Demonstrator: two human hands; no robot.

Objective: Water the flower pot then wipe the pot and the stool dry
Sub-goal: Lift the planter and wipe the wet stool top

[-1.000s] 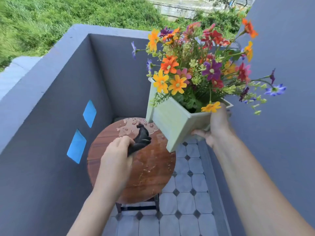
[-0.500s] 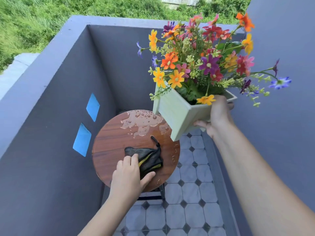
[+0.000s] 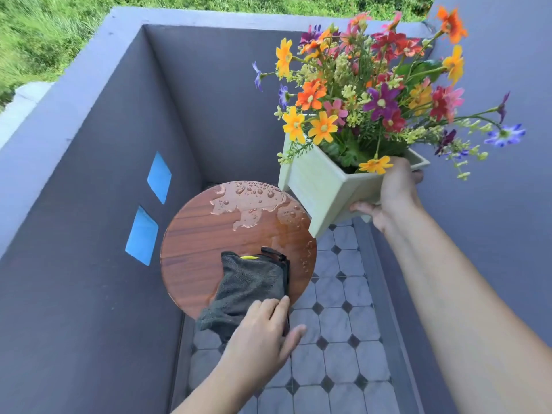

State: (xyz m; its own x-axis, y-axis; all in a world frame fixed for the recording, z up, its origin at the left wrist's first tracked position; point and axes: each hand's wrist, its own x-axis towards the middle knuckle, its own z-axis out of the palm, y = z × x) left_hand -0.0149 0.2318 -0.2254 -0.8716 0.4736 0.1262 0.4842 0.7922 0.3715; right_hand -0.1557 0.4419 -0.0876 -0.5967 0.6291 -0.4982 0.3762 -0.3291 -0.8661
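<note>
A round wooden stool [image 3: 203, 243] stands in the balcony corner, its far half covered with water drops and puddles. A dark grey cloth [image 3: 251, 282] lies across the stool's near edge and hangs over it. My left hand [image 3: 263, 333] presses flat on the cloth's near end, fingers spread. My right hand [image 3: 394, 195] holds a pale green square flower pot [image 3: 322, 192], tilted, in the air above the stool's right side. The pot is full of orange, yellow, red and purple flowers [image 3: 373, 94].
Dark grey balcony walls [image 3: 89, 234] close in on the left and at the back, with two blue patches [image 3: 143, 234] on the left wall. Another grey wall [image 3: 507, 234] rises on the right. Grey tiled floor [image 3: 343, 324] lies below. Grass shows beyond the parapet.
My left hand has dragged the cloth from the stool's middle towards me to its near edge, leaving a wiped strip. The lifted pot stays in my right hand.
</note>
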